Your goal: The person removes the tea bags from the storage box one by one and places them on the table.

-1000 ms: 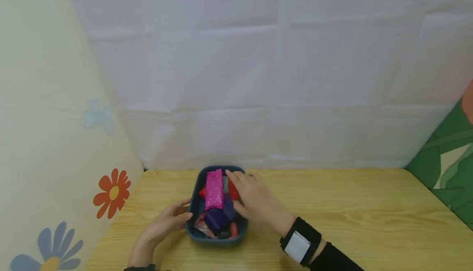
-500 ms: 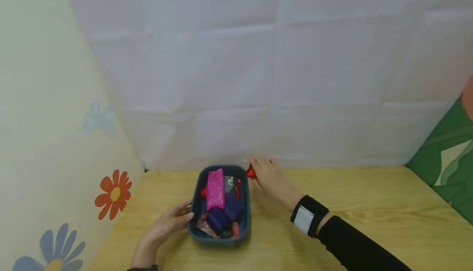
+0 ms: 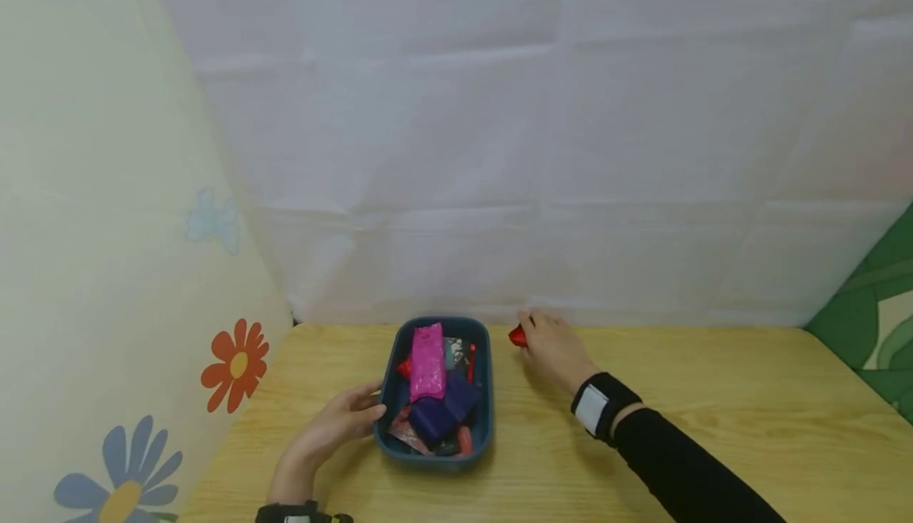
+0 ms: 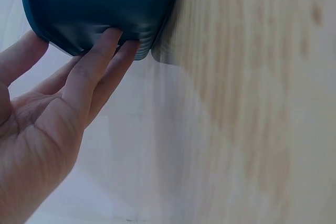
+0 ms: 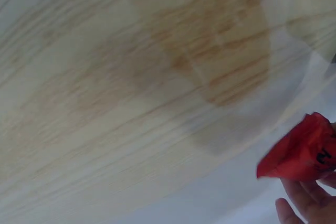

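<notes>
While the left hand (image 3: 342,424), fingers relaxed, touches the blue tub (image 3: 433,466) at nine o'clock, the right hand (image 3: 559,351) grips a printed red packet (image 5: 298,153), apart from it toward two.

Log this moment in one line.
left hand: fingers touching bin | right hand: holding red packet outside bin | bin: on table, pink packet inside

The place seems to be a small corner arranged indoors, around a light wooden table (image 3: 713,380). Behind it hangs a white sheet (image 3: 456,127) with square fold creases. At the left stands a cream surface (image 3: 85,285) with a red flower (image 3: 238,364), a blue flower (image 3: 121,499) and a pale butterfly (image 3: 214,220) — at the right, a green leafy pattern (image 3: 856,321). Whether this belongs to a home or a studio, I cannot tell.
</notes>
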Tool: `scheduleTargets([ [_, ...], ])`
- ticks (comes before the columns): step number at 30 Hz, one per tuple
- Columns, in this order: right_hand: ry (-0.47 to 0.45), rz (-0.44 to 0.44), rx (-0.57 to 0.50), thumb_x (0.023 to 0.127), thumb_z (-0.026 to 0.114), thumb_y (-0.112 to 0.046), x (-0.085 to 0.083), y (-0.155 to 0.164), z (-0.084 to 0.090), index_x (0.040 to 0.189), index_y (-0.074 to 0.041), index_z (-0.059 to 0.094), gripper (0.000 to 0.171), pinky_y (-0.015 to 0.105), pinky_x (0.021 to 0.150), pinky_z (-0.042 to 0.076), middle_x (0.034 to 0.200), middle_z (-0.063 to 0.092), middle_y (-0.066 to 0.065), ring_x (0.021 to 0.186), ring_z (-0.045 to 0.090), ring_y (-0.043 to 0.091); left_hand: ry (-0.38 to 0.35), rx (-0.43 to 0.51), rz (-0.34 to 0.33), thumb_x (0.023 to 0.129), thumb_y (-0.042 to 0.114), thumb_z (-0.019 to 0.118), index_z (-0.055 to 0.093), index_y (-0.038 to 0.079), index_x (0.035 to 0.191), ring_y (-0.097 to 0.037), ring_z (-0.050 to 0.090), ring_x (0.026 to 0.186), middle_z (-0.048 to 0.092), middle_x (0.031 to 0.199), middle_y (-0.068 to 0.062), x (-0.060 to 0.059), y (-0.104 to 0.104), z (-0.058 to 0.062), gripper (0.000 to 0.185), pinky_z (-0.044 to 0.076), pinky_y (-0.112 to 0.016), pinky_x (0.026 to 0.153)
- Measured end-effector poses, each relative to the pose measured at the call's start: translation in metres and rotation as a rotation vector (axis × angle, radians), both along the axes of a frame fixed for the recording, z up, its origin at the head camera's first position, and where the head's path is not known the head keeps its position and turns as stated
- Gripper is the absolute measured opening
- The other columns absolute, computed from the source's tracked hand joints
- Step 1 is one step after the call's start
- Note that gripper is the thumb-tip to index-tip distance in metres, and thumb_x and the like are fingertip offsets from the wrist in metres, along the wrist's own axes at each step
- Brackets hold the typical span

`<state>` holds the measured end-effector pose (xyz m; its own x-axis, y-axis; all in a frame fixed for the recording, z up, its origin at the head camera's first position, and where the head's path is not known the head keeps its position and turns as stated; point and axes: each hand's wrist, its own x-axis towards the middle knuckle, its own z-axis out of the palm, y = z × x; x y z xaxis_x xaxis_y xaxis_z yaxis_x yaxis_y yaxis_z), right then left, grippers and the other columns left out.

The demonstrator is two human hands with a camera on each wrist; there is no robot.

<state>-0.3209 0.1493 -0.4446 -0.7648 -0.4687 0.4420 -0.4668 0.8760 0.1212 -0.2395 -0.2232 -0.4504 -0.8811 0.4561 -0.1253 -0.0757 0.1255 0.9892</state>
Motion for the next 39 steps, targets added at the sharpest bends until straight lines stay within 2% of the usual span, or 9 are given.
scheduleTargets([
  [4, 0.013, 0.039, 0.048, 0.081, 0.083, -0.029, 0.002, -0.006, -0.004, 0.117, 0.006, 0.061, 0.055, 0.044, 0.074, 0.055, 0.097, 0.059, 0.017, 0.085, 0.063, 0.031, -0.005, -0.006, 0.012, 0.102, 0.012, 0.055, 0.026, -0.016, 0.148, -0.038, 0.055, 0.122, 0.044, 0.14, -0.039, 0.0, 0.001, 0.002, 0.062, 0.049, -0.046, 0.099],
  [9, -0.02, 0.04, 0.08, 0.087, 0.077, -0.032, 0.007, -0.021, -0.007, 0.116, 0.005, 0.061, 0.049, 0.044, 0.072, 0.055, 0.096, 0.058, 0.016, 0.085, 0.062, 0.032, -0.017, -0.029, 0.024, 0.102, 0.011, 0.054, 0.024, -0.017, 0.148, -0.037, 0.055, 0.122, 0.041, 0.141, -0.04, 0.003, -0.004, 0.005, 0.061, 0.049, -0.047, 0.099],
  [14, -0.13, 0.04, 0.012, 0.092, 0.072, -0.027, 0.008, -0.039, -0.008, 0.123, 0.007, 0.058, 0.048, 0.047, 0.075, 0.054, 0.101, 0.06, 0.02, 0.092, 0.062, 0.035, -0.012, -0.052, 0.035, 0.102, 0.013, 0.054, 0.022, -0.017, 0.148, -0.04, 0.053, 0.124, 0.039, 0.141, -0.041, 0.007, -0.013, 0.009, 0.063, 0.049, -0.049, 0.099],
  [19, -0.22, -0.01, -0.039, 0.09, 0.073, -0.022, 0.009, -0.045, -0.01, 0.128, 0.006, 0.055, 0.051, 0.05, 0.078, 0.053, 0.106, 0.059, 0.02, 0.098, 0.062, 0.036, -0.018, -0.039, 0.023, 0.102, 0.013, 0.055, 0.023, -0.016, 0.148, -0.04, 0.053, 0.124, 0.039, 0.143, -0.04, 0.006, -0.012, 0.008, 0.063, 0.049, -0.049, 0.099],
  [24, -0.4, -0.026, -0.132, 0.089, 0.07, -0.015, 0.01, -0.044, -0.009, 0.142, 0.006, 0.043, 0.064, 0.056, 0.094, 0.047, 0.128, 0.054, 0.027, 0.118, 0.054, 0.042, -0.024, -0.049, 0.034, 0.102, 0.013, 0.055, 0.025, -0.016, 0.148, -0.04, 0.054, 0.123, 0.04, 0.141, -0.04, 0.006, -0.008, 0.006, 0.062, 0.049, -0.049, 0.098],
  [27, -0.469, -0.005, -0.182, 0.089, 0.069, -0.015, 0.009, -0.041, -0.006, 0.147, 0.005, 0.037, 0.069, 0.058, 0.101, 0.042, 0.137, 0.049, 0.028, 0.125, 0.049, 0.044, -0.022, -0.043, 0.025, 0.102, 0.013, 0.054, 0.024, -0.017, 0.148, -0.04, 0.054, 0.123, 0.039, 0.142, -0.04, 0.005, -0.006, 0.006, 0.062, 0.049, -0.049, 0.098],
  [33, -0.441, 0.083, -0.252, 0.085, 0.076, -0.014, 0.007, -0.035, 0.007, 0.146, 0.007, 0.039, 0.074, 0.055, 0.106, 0.038, 0.139, 0.048, 0.028, 0.129, 0.045, 0.044, -0.024, -0.008, 0.004, 0.103, 0.013, 0.053, 0.023, -0.016, 0.149, -0.04, 0.052, 0.125, 0.036, 0.145, -0.039, 0.003, -0.001, 0.006, 0.061, 0.048, -0.048, 0.1],
  [36, -0.434, 0.118, -0.277, 0.084, 0.073, -0.008, 0.005, -0.033, 0.012, 0.146, 0.006, 0.039, 0.073, 0.054, 0.109, 0.036, 0.141, 0.047, 0.029, 0.131, 0.042, 0.044, -0.019, -0.006, 0.002, 0.103, 0.013, 0.052, 0.023, -0.016, 0.149, -0.041, 0.052, 0.125, 0.036, 0.145, -0.04, 0.003, 0.001, 0.005, 0.061, 0.048, -0.049, 0.1],
  [39, -0.475, 0.143, -0.339, 0.083, 0.068, -0.001, 0.004, -0.034, 0.017, 0.148, 0.005, 0.037, 0.072, 0.055, 0.108, 0.036, 0.143, 0.044, 0.029, 0.133, 0.04, 0.044, -0.019, -0.009, -0.002, 0.103, 0.013, 0.052, 0.022, -0.016, 0.149, -0.041, 0.052, 0.125, 0.036, 0.145, -0.04, 0.003, 0.001, 0.005, 0.061, 0.048, -0.049, 0.1],
])
